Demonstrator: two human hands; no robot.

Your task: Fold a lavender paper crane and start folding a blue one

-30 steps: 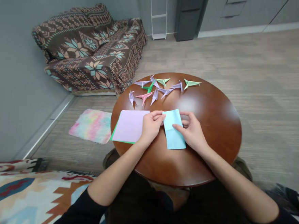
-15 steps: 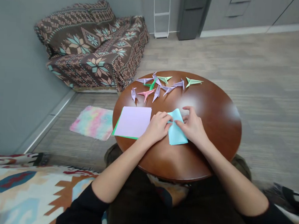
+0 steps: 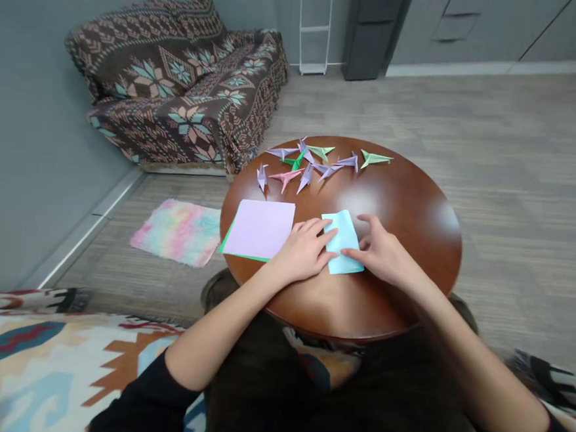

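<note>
From the head view, the blue paper (image 3: 343,233) lies between the middle and the near edge of the tabletop (image 3: 406,218), with the left hand (image 3: 310,249) spread flat on its left side and the right hand's (image 3: 379,252) thumb on its right, pointing finger apart. It looks partly folded, while ten paper birds (image 3: 305,176) sit finished by the far edge and a purple sheet (image 3: 262,227) lies unfolded near the left edge.
</note>
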